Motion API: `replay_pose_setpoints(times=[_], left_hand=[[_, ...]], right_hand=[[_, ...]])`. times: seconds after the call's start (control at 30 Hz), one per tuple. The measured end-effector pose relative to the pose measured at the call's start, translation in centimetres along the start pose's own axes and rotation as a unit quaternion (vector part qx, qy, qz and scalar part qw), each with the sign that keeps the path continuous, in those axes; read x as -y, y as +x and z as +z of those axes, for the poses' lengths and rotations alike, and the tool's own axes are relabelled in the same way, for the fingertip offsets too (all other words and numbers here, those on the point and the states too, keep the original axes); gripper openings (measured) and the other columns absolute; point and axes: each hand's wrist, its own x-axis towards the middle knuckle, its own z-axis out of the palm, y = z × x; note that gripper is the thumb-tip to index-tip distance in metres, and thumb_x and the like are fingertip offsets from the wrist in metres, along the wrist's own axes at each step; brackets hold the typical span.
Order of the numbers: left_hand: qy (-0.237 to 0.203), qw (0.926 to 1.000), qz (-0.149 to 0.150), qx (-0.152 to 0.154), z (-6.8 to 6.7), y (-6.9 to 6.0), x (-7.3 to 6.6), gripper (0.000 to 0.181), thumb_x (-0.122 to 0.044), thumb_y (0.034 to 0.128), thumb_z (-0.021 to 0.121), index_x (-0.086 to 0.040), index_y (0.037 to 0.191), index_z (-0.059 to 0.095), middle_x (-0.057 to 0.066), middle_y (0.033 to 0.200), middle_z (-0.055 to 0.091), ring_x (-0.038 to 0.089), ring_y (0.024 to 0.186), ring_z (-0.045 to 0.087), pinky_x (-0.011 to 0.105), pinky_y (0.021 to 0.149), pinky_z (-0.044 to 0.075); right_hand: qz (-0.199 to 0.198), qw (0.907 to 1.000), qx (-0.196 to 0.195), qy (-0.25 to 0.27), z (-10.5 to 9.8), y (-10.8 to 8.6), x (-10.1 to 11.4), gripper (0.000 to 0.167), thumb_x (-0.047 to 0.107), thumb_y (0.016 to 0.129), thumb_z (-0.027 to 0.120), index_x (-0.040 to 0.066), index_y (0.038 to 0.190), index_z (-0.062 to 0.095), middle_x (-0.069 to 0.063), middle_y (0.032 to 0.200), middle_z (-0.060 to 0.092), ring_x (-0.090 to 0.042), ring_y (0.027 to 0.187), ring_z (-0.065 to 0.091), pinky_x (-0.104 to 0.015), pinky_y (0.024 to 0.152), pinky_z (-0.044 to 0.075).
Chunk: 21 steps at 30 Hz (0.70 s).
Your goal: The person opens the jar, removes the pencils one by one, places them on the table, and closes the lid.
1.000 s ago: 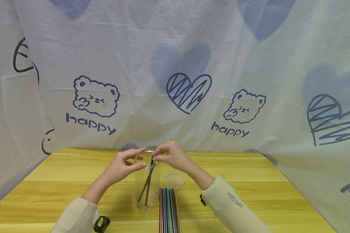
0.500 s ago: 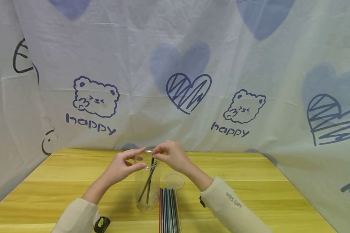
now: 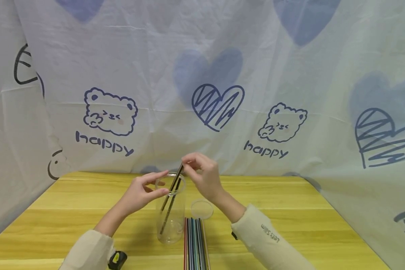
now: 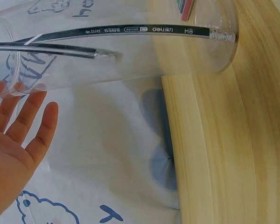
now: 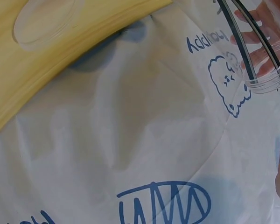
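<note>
R hand (image 3: pixel 202 174) is up vs. half a sec ago, & the dark pencil (image 3: pixel 173 183) in its fingers has come up too: lower tip, near the jar floor then, is now well off it, top end above the rim. The two pencils, crossed before, now run roughly side by side. For the work, I'd judge this a halfway state: held pencil is off the bottom, but its lower part is still inside, so neither standing nor free.

Fingers: R thumb & forefinger pinch the pencil's top end, narrow gap. L hand (image 3: pixel 145 189) hasn't shifted; it spans wide round the clear jar (image 3: pixel 179 221) at the rim, thumb on near side, fingers on far side.

Looks: both pencils slim, dark w/ lighter stripes. The HB pencil (image 4: pixel 144 29), below & beside the pinching fingers, leans in the jar, silver ferrule end down by the base; print reads "deli", "WRITING", "HB", No. 53595. It looks bowed, prob. lens or jar wall. Held one's lower tip is pale & blurred, so can't tell if same end.

Below R fingers, approx. beside jar: clear disc (image 3: pixel 202 210) & row of coloured sticks (image 3: pixel 194 243), on the wood-grain table (image 3: pixel 273 225).
</note>
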Motion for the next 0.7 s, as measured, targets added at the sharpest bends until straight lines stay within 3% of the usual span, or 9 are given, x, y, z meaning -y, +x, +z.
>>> replay_pose_setpoints(times=[0.43,0.7], left_hand=[[0.0,1.0,-0.006,-0.003,0.09,0.0,0.07,0.048,-0.015,0.0821,0.065,-0.003,0.126,0.05,0.014,0.123,0.051,0.014,0.084,0.058,0.027,0.062,0.051],[0.005,1.0,-0.005,-0.004,0.12,-0.06,-0.03,0.049,-0.016,0.0816,0.066,-0.003,0.126,0.05,0.014,0.124,0.051,0.02,0.088,0.058,0.028,0.062,0.05]], right_hand=[[0.005,0.9943,-0.106,-0.003,-0.1,0.36,0.43,0.015,-0.02,0.077,0.053,-0.016,0.091,0.058,-0.024,0.088,0.055,-0.03,0.059,0.058,-0.021,0.055,0.051],[0.037,0.9913,-0.125,-0.021,-0.45,0.69,0.4,0.034,-0.015,0.072,0.064,-0.014,0.106,0.056,-0.022,0.097,0.051,-0.029,0.068,0.06,-0.025,0.054,0.052]])
